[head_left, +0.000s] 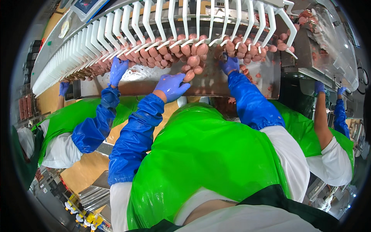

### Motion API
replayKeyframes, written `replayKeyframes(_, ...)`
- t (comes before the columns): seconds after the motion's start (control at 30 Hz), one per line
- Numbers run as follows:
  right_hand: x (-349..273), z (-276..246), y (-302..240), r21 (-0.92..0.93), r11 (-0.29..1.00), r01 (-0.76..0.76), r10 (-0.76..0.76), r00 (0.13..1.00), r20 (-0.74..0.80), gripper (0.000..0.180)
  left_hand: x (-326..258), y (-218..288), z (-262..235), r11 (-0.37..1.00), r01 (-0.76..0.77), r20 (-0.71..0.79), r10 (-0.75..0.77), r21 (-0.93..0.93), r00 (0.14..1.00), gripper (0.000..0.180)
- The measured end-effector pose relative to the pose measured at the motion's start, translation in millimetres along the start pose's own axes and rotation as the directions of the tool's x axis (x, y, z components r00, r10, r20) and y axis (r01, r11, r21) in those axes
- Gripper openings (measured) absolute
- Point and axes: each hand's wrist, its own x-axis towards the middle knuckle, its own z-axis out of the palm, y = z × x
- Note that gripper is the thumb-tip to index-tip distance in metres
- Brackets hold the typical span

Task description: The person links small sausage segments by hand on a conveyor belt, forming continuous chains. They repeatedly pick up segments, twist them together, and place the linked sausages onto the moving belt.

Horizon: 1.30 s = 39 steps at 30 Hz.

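Strings of short, plump pink sausage links (154,58) hang in loops from a curved row of white hooks (158,19). My left hand (170,86), in a purple-blue glove, is closed at the low end of a hanging string of sausage links (194,60), its fingertips against the lowest link and its thumb stretched out below. Farther right, my right hand (230,65), gloved alike, reaches up under the hooks beside another bunch of sausage links (247,52). Its fingers curl in at the links, with the tips partly hidden.
A metal tray (150,88) with wet scraps lies under the hooks. At left, a co-worker's gloved hand (118,69) touches the links. Another worker's hand (319,87) is at right, by a clear-covered metal machine (328,50). A scale (87,8) stands at upper left.
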Motion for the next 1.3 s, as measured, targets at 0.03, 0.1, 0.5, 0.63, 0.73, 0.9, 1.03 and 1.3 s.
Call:
replayKeyframes(0.03, 6, 0, 1, -0.077, 0.996, -0.033, 0.039, 0.997, 0.072, 0.036, -3, -1, -1, 1.0, 0.017, -0.013, -0.017, 0.002, 1.0, 0.039)
replayKeyframes(0.1, 11, 8, -4, -0.176, 0.984, 0.017, 0.015, 0.985, 0.174, 0.04, -6, -1, -1, 0.999, 0.004, -0.019, -0.005, -0.038, 1.0, 0.041)
replayKeyframes(0.5, -55, -48, -26, -0.04, 0.798, 0.601, -0.539, 0.743, 0.397, 0.021, 101, 57, 122, 0.992, -0.094, 0.036, 0.097, -0.084, 0.995, 0.045)
replayKeyframes(0.63, -78, -89, -28, -0.312, 0.725, 0.615, -0.407, 0.746, 0.527, 0.024, 141, 70, 123, 1.0, -0.003, 0.382, 0.001, 0.004, 0.924, 0.04)
replayKeyframes(0.73, -88, -82, -22, -0.54, 0.626, 0.563, -0.281, 0.809, 0.517, 0.026, 145, 85, 118, 0.975, -0.171, 0.498, 0.081, 0.139, 0.863, 0.039)
replayKeyframes(0.9, -67, -83, 14, -0.813, 0.529, 0.242, 0.256, 0.868, 0.425, 0.035, 111, 87, 110, 0.946, -0.26, 0.462, 0.145, 0.196, 0.875, 0.038)
replayKeyframes(1.03, -51, -112, 31, -0.678, 0.734, 0.032, 0.399, 0.788, 0.469, 0.038, 52, 53, 100, 0.912, -0.359, 0.034, 0.373, -0.2, 0.927, 0.025)
replayKeyframes(1.3, -55, -35, -88, 0.75, 0.615, -0.242, -0.344, 0.774, 0.532, 0.032, -8, 23, 128, 0.653, -0.307, -0.26, 0.172, -0.692, 0.95, 0.019)
